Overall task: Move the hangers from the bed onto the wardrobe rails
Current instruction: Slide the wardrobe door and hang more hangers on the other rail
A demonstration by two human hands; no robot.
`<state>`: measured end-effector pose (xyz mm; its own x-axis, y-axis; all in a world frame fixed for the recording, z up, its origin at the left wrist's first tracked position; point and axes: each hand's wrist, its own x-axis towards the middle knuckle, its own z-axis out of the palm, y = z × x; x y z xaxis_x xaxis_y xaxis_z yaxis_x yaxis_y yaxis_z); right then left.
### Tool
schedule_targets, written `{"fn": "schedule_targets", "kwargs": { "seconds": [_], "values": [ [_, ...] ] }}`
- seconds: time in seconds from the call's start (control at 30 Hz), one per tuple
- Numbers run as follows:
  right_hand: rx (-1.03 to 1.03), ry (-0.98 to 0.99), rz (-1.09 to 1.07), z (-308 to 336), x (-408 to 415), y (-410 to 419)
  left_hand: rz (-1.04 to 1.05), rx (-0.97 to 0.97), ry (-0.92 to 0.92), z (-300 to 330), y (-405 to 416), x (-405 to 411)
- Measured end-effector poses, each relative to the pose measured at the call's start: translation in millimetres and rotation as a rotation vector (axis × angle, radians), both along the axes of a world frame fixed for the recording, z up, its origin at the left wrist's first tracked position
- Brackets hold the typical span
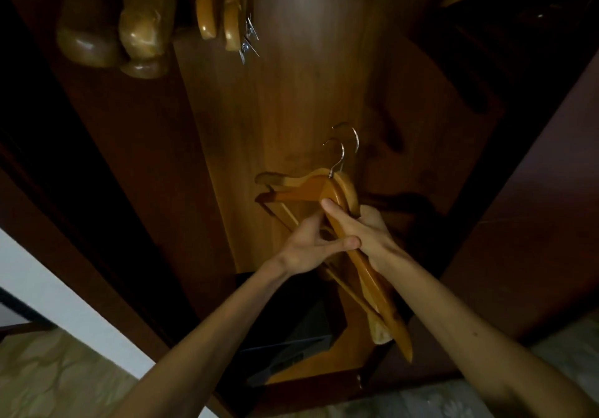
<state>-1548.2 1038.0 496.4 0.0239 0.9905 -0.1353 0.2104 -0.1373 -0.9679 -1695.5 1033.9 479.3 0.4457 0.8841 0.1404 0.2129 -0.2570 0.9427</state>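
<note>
Two wooden hangers (327,190) with metal hooks are bunched together in front of the open wardrobe, hooks pointing up. My right hand (366,232) grips the arms of the hangers just below their tops. My left hand (311,242) holds the same bunch from the left, thumb stretched across the wood. Several wooden hangers (142,28) hang inside the wardrobe at the top left; the rail itself is out of sight.
The wardrobe's wooden back panel (291,93) fills the middle. A dark box (285,336) sits on the wardrobe floor below my hands. A dark wardrobe side (534,223) stands at the right, a white wall (64,288) at the lower left.
</note>
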Motion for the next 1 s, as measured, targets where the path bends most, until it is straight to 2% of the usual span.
{"fn": "schedule_targets", "kwargs": {
  "seconds": [0.13,0.27,0.37,0.53,0.67,0.83,1.0],
  "values": [
    [-0.129,0.079,0.071,-2.7,9.5,-12.9,-0.063,-0.215,-0.092,3.9,-4.1,-7.8],
    [-0.085,0.07,0.142,-12.4,23.1,-21.4,-0.02,-0.313,-0.184,2.4,-4.9,-20.7],
    [-0.063,0.073,0.149,-11.8,29.2,-24.8,0.054,-0.317,-0.223,10.5,-1.0,-27.1],
    [0.028,0.152,0.126,13.3,35.9,-20.0,0.048,-0.329,-0.249,49.0,3.0,-23.5],
    [0.124,0.212,0.137,56.3,40.8,-11.1,0.076,-0.334,-0.245,90.6,11.6,-18.1],
    [0.253,0.126,0.147,113.6,44.0,10.1,0.108,-0.313,-0.383,155.0,26.4,-9.8],
    [0.289,0.152,0.139,167.9,43.4,48.1,0.1,-0.255,-0.46,223.3,37.0,-2.0]
  ]
}}
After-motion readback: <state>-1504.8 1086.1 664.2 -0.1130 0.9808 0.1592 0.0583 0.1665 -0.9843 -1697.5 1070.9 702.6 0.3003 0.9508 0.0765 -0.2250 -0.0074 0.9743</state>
